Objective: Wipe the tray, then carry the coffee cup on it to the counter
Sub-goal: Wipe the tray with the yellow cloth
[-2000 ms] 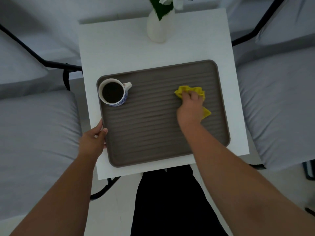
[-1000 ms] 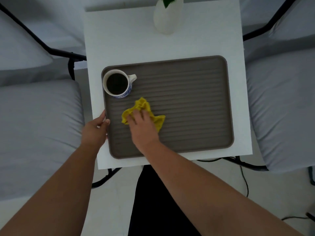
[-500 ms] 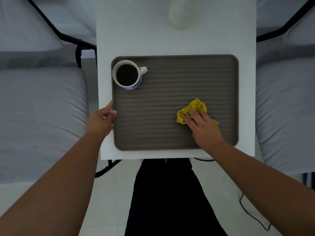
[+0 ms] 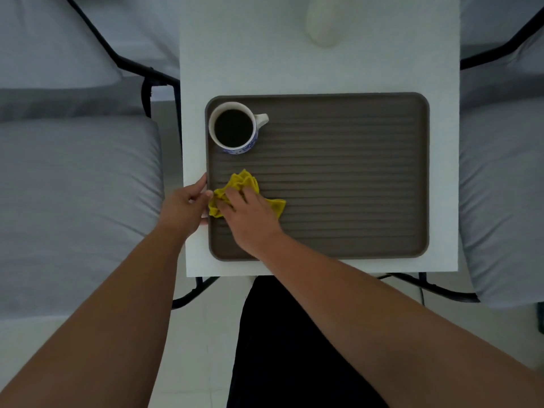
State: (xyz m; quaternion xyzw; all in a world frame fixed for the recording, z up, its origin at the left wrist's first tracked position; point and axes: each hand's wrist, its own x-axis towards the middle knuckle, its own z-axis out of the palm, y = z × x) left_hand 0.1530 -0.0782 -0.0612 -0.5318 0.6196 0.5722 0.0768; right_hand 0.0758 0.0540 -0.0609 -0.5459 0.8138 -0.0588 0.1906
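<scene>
A brown ribbed tray (image 4: pixel 338 187) lies on a small white table (image 4: pixel 265 66). A white and blue coffee cup (image 4: pixel 234 128), full of dark coffee, stands in the tray's far left corner, its handle pointing right. A crumpled yellow cloth (image 4: pixel 244 182) lies on the tray near its left edge, just below the cup. My right hand (image 4: pixel 250 214) presses down on the cloth with fairly flat fingers. My left hand (image 4: pixel 185 207) grips the tray's left rim, thumb on top, close to the cloth.
A white vase (image 4: pixel 323 22) stands at the table's far edge, cut off by the frame. Grey cushioned chairs with black metal frames flank the table on the left (image 4: pixel 73 187) and on the right (image 4: pixel 500 187). My dark-clothed legs are below the table's near edge.
My right hand has swept the yellow cloth from the tray's right side back to its left edge. My left hand has stayed on the left rim. The cup has not moved.
</scene>
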